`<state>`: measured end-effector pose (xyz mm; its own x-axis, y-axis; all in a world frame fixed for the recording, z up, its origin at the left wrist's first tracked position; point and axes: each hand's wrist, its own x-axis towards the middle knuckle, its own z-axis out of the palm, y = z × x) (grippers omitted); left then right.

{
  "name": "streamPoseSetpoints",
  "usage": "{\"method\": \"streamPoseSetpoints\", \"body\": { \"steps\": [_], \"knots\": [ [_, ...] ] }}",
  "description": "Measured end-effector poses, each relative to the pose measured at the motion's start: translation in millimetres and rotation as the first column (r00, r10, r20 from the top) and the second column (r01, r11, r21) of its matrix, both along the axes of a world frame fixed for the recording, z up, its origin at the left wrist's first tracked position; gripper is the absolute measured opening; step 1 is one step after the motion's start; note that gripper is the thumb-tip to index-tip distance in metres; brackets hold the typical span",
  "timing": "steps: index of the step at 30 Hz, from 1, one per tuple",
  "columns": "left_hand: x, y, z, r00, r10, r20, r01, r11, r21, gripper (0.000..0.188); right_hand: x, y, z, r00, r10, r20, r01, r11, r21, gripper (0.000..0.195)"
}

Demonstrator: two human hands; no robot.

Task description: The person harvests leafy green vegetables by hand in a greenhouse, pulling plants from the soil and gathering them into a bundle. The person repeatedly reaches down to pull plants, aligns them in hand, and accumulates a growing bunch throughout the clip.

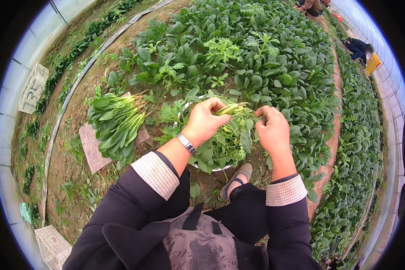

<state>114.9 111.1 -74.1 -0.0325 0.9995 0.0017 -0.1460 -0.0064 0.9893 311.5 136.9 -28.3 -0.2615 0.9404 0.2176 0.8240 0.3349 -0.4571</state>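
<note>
My left hand [207, 119], with a metal watch on its wrist, grips a small bunch of green plant stems [234, 108] between thumb and fingers. To its right, my right hand [272, 126] has its fingers curled in close to the stem ends; whether anything is pinched there is hard to see. Both hands are above a round, pale-rimmed basin [222, 168] heaped with loose leaves and stems [222, 148]. Left of the basin, a pile of spinach [116, 123] with its roots on lies on a flat pinkish sheet [91, 148].
Dense spinach [283, 67] grows ahead and right, with feathery weeds [222, 50] among it. A pale hose [65, 101] runs along the left soil. Plastic crates [53, 248] stand by the greenhouse film. Two people [357, 49] [310, 6] crouch farther off. My shoe [238, 179] is beside the basin.
</note>
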Motion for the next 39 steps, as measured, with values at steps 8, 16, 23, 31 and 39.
{"method": "streamPoseSetpoints", "body": {
  "steps": [8, 16, 23, 31, 39],
  "knots": [
    [-0.3, -4.3, 3.2, 0.889, 0.007, -0.459, 0.04, 0.995, 0.092, 0.016, -19.9, -4.5, -7.5, 0.794, 0.019, -0.608, -0.183, 0.961, -0.208, 0.023],
    [4.6, -6.2, 6.5, 0.698, 0.306, -0.647, 0.009, 0.901, 0.435, 0.019, -25.2, -4.2, -14.4, 0.792, 0.059, -0.608, -0.187, 0.971, -0.151, 0.012],
    [9.5, -7.7, 7.0, 0.673, 0.224, -0.705, 0.094, 0.92, 0.381, 0.024, -31.1, -3.2, -15.6, 0.542, -0.175, -0.822, -0.232, 0.909, -0.347, 0.008],
    [8.9, -5.6, 6.6, 0.715, -0.01, -0.699, 0.181, 0.968, 0.171, 0.024, -33.6, -6.0, -8.8, 0.543, -0.154, -0.825, -0.307, 0.878, -0.367, 0.012],
    [-2.9, -2.9, 2.5, 0.902, -0.17, -0.398, 0.167, 0.985, -0.042, 0.023, -20.9, -0.3, -4.3, 0.905, 0.236, -0.353, -0.292, 0.949, -0.114, 0.017]
  ]
}}
